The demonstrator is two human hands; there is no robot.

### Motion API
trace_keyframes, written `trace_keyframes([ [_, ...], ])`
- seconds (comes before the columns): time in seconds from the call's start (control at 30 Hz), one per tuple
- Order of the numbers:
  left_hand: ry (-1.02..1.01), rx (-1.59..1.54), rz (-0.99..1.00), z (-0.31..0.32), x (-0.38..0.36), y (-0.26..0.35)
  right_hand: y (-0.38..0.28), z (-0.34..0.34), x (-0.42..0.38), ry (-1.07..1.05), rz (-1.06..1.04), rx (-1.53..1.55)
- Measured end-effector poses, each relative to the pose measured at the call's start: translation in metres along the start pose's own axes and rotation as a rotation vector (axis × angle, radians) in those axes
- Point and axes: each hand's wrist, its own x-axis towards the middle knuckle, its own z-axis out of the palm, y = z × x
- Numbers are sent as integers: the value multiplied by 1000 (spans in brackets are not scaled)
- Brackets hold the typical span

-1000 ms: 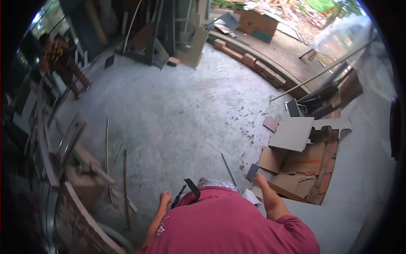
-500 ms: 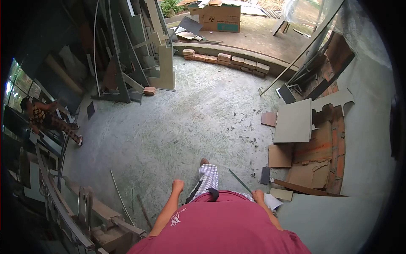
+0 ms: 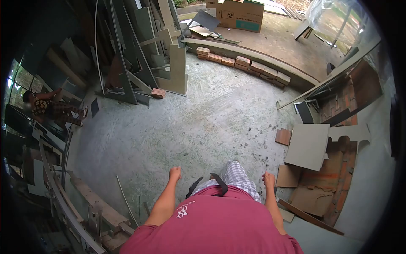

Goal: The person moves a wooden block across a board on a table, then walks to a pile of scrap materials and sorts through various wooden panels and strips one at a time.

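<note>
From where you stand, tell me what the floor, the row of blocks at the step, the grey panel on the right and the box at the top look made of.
Floor: bare concrete, matt grey-green, trowel-streaked and gritty.
Blocks: likely fired clay bricks, reddish-orange with pale tops.
Grey panel: flat, smooth and matt with clean edges; perhaps laminated or cement board, hard to say.
Box: brown cardboard with printed markings and a teal band.
</note>
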Motion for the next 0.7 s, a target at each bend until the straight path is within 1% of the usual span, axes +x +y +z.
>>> trace_keyframes([
  [0.03, 2, -19, 42, 6, 13, 28, -14, 3, 11, -4, 2, -4],
  [0.07, 5, -38, 85, 15, 26, 56, -34, 4, 20, 7, -33, 60],
  [0.1, 4, -36, 78, 24, 35, 87, -53, 4, 30, 18, -66, 124],
  [0.13, -4, -77, 75, 33, 39, 118, -81, -1, 36, 15, -60, 120],
  [0.2, -19, -109, 75, 45, 56, 160, -155, -21, 53, 12, -116, 343],
  [0.27, -63, -77, 81, 61, 73, 194, -220, -47, 92, 13, -231, 417],
  [0.33, -88, 18, -5, 67, 85, 227, -320, -98, 103, 40, -435, 476],
  [0.4, -94, 51, -28, 67, 99, 251, -421, -156, 97, 26, -609, 575],
  [0.43, -96, 76, -52, 66, 110, 267, -466, -183, 87, 23, -731, 580],
  [0.5, -66, 68, -52, 62, 130, 303, -537, -238, 70, 27, -1207, 490],
  [0.53, -43, 51, -58, 63, 137, 319, -566, -253, 48, 51, -1291, 597],
  [0.57, -54, 53, -56, 65, 144, 334, -585, -264, 43, 62, -1483, 643],
  [0.6, -60, 41, -59, 67, 151, 352, -606, -271, 51, -214, -1730, 848],
  [0.63, -58, 25, -58, 72, 167, 370, -621, -292, 59, -840, -1721, 806],
  [0.67, -49, -2, -71, 77, 180, 385, -634, -301, 50, -917, -1557, 910],
  [0.7, -40, -1, -73, 81, 191, 400, -659, -292, 54, -1032, -1632, 1002],
])
